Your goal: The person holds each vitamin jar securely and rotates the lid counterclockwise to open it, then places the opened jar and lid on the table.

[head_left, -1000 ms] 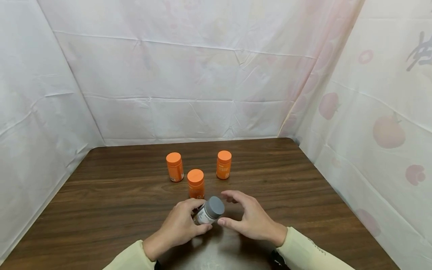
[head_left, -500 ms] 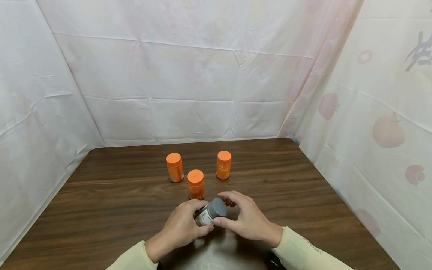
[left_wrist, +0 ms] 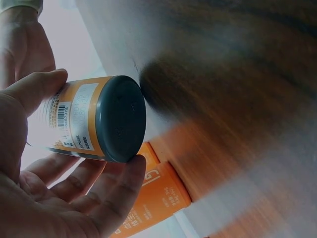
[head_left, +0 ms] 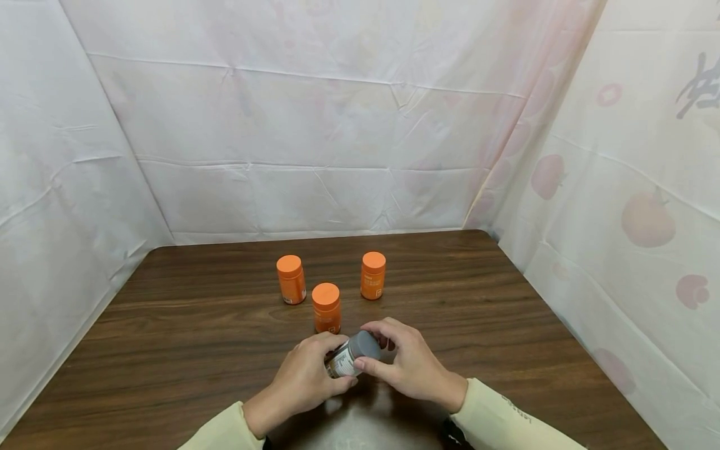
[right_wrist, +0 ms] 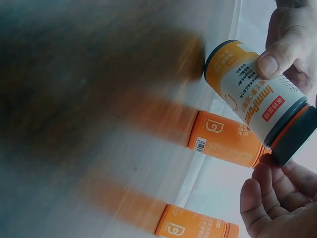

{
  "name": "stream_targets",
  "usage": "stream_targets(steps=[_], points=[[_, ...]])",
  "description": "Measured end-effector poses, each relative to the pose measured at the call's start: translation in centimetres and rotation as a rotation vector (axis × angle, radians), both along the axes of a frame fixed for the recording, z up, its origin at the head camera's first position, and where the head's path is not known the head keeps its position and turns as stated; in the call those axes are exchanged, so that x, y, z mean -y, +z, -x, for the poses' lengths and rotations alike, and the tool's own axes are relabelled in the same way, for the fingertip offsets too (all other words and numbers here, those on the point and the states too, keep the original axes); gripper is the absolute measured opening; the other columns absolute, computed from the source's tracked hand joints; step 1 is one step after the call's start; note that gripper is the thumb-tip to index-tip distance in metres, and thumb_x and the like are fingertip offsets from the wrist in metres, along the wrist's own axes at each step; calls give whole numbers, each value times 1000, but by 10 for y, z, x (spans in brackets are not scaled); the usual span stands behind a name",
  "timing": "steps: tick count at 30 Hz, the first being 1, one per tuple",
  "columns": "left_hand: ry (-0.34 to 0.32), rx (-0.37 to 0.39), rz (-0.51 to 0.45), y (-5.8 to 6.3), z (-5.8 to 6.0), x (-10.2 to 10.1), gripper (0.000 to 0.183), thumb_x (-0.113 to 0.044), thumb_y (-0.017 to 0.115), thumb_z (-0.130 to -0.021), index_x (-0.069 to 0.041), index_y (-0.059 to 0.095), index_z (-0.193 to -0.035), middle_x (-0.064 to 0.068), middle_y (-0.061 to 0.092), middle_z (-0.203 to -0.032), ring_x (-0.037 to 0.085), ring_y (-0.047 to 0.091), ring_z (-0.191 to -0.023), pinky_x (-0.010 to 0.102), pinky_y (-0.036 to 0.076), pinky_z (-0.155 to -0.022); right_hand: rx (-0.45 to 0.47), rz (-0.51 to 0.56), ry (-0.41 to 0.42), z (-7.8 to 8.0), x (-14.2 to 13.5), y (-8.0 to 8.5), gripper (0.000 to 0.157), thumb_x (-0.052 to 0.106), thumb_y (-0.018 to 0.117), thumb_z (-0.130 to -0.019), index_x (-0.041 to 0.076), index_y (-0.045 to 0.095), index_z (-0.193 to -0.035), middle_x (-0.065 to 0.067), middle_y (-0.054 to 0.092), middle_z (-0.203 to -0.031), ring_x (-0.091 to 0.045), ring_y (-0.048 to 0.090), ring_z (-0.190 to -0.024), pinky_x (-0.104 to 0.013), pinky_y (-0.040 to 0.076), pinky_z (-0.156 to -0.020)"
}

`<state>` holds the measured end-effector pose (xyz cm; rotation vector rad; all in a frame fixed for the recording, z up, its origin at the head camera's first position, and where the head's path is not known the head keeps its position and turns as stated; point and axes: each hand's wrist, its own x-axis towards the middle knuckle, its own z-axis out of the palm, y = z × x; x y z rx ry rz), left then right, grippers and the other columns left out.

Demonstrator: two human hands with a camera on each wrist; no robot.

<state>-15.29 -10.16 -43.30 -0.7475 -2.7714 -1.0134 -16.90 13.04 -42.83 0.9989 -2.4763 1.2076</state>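
Observation:
My left hand grips the body of a pill bottle, which has a grey cap and a white and orange label. The bottle is tilted, its cap toward my right hand. Thumb and fingers of that hand pinch the cap's sides. In the left wrist view the dark bottle base faces outward, above the table. Seen from the right wrist, an orange ring shows just below the cap, and my right fingertips touch the cap's edge.
Three orange bottles stand upright on the dark wooden table: a near one just beyond my left hand, one farther left, one farther right. White sheets hang behind and along both sides.
My right hand has moved left onto the cap, closing the gap that was between them. The bottle has shifted slightly right and tipped a little more toward it. The orange bottles stay put.

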Motion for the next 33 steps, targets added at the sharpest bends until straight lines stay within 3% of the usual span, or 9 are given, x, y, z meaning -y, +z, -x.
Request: stream_targets(steps=[9, 24, 33], points=[[-18, -5, 1, 1, 0, 2, 37, -34, 91, -76, -31, 72, -108, -17, 66, -92, 2, 57, -74, 26, 46, -64, -6, -5, 16, 0, 0, 1, 43, 42, 80, -89, 17, 68, -122, 14, 60, -95, -13, 60, -80, -31, 53, -70], [-39, 23, 1, 2, 0, 3, 33, -35, 91, -77, -34, 67, -101, -19, 62, -79, 0, 55, -64, 25, 44, -56, -29, -43, 86, 3, -2, 6, 44, 41, 76, -93, 13, 67, -126, 14, 60, -102, -7, 58, -88, -28, 53, -76], [-44, 37, 2, 1, 1, 4, 32, -36, 90, -78, -35, 68, -101, -19, 63, -81, 0, 57, -66, 25, 45, -57, -13, -59, 138, 5, -5, 8, 45, 37, 76, -94, 17, 62, -132, 14, 62, -115, -7, 59, -94, -34, 56, -80]])
